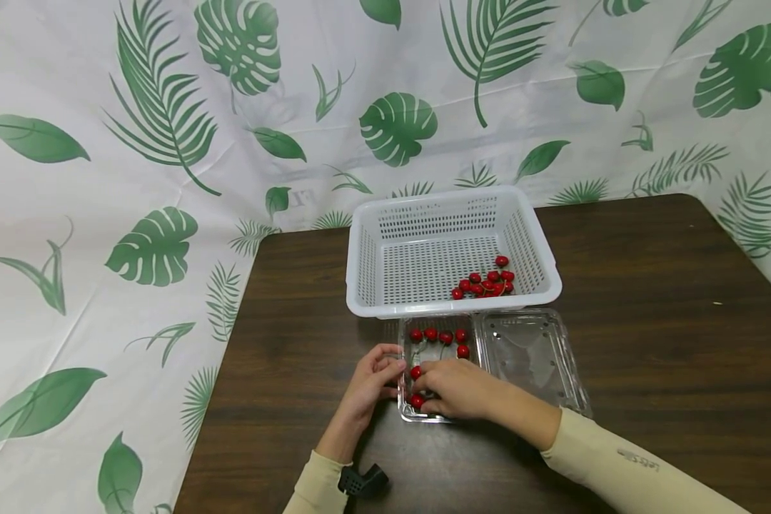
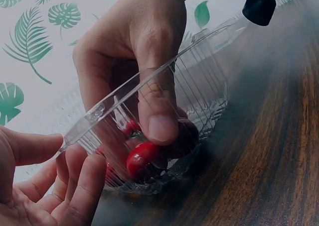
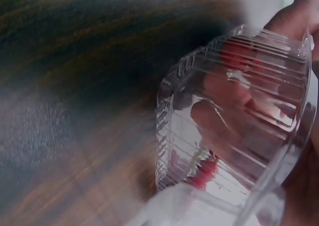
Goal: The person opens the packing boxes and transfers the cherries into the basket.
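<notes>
A clear plastic clamshell box [image 1: 403,415] lies unfolded on the table, several red cherries [image 1: 446,338] along the far and right sides of its tray. My left hand [image 1: 371,382] pinches the tray's left rim, thumb [image 2: 37,149] at the edge and fingers bent below it. Reaching down inside the tray, my right hand [image 1: 459,389] has its thumb [image 2: 162,121] and fingers around a cherry [image 2: 144,159] near the bottom. Two cherries show at its fingertips in the head view. In the right wrist view, the tray's ribbed wall [image 3: 269,56] partly covers the fingers.
Behind the box stands a white perforated basket [image 1: 366,310], with several cherries [image 1: 488,284] gathered in its front right corner. The box's clear lid [image 1: 533,357] lies flat to the right. A dark wood table [image 1: 668,343] holds everything, and a leaf-print sheet [image 1: 334,64] hangs behind.
</notes>
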`<state>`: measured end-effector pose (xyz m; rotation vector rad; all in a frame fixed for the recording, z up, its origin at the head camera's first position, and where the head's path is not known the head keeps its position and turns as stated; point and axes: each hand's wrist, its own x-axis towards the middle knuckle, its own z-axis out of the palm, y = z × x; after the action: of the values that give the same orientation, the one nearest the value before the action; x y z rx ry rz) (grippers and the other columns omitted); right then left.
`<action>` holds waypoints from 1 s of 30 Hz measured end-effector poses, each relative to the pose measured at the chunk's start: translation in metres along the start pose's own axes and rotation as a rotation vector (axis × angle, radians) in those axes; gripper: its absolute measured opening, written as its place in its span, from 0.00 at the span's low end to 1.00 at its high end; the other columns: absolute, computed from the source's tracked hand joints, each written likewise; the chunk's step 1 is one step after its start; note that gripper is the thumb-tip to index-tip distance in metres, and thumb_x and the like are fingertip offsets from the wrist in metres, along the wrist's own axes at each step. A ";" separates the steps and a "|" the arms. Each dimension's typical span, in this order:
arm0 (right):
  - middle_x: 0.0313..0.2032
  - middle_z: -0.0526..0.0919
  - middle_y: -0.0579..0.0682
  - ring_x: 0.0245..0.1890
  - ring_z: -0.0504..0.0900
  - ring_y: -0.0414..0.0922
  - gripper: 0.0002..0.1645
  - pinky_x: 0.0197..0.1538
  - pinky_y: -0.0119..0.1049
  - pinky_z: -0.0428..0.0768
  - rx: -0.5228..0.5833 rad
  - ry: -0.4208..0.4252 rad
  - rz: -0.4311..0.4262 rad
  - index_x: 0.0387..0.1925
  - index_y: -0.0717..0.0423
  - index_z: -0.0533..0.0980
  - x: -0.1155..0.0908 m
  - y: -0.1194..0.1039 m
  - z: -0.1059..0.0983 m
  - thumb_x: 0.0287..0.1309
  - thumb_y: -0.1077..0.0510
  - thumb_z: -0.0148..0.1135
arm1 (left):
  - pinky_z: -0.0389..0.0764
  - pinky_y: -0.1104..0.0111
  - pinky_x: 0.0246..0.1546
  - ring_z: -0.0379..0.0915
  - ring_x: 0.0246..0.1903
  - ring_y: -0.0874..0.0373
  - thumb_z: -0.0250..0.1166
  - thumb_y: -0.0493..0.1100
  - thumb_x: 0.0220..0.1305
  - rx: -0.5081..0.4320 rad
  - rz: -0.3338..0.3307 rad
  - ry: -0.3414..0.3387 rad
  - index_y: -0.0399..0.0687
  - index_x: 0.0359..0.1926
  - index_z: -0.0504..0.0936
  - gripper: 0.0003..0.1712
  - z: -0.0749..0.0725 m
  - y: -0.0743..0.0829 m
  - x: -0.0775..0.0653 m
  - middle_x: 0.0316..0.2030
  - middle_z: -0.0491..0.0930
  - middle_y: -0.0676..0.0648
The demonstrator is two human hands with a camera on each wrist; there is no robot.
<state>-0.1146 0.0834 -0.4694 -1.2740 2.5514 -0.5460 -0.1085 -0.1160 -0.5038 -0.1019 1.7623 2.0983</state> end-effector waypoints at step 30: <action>0.39 0.85 0.41 0.28 0.77 0.31 0.16 0.34 0.30 0.79 0.168 0.085 -0.016 0.48 0.54 0.83 -0.030 0.011 -0.055 0.57 0.55 0.70 | 0.77 0.71 0.22 0.73 0.24 0.61 0.61 0.35 0.67 -0.005 -0.015 0.009 0.33 0.55 0.70 0.18 -0.001 0.000 -0.001 0.29 0.77 0.49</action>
<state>-0.1254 0.1256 -0.4238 -1.2380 2.5020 -0.8156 -0.1079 -0.1172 -0.5035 -0.1255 1.7557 2.0955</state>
